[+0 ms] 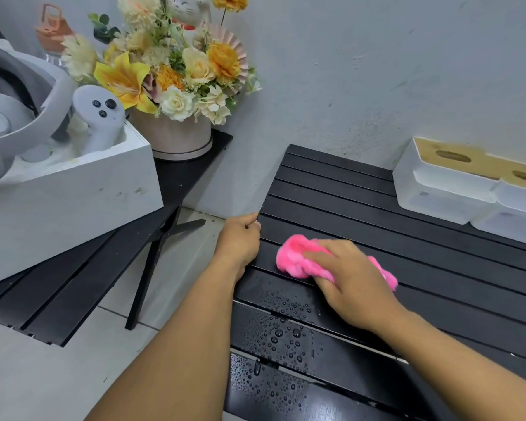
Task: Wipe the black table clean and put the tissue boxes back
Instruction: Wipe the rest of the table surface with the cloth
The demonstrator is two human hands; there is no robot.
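Note:
A black slatted table (362, 214) fills the right half of the head view, with water droplets (280, 329) beaded on its near slats. My right hand (353, 284) holds a bunched pink cloth (298, 256) pressed against the table top near its left side. My left hand (240, 241) grips the table's left edge, fingers curled over it. Two white tissue boxes with wooden lids stand side by side at the table's far right: one (444, 183) nearer the middle, the other (516, 208) cut off by the frame edge.
A second black slatted table (73, 284) on the left carries a white box (73, 196) with a headset and controller, and a flower arrangement (170, 74) in a round pot. A grey wall runs behind. Tiled floor (170, 299) shows between the tables.

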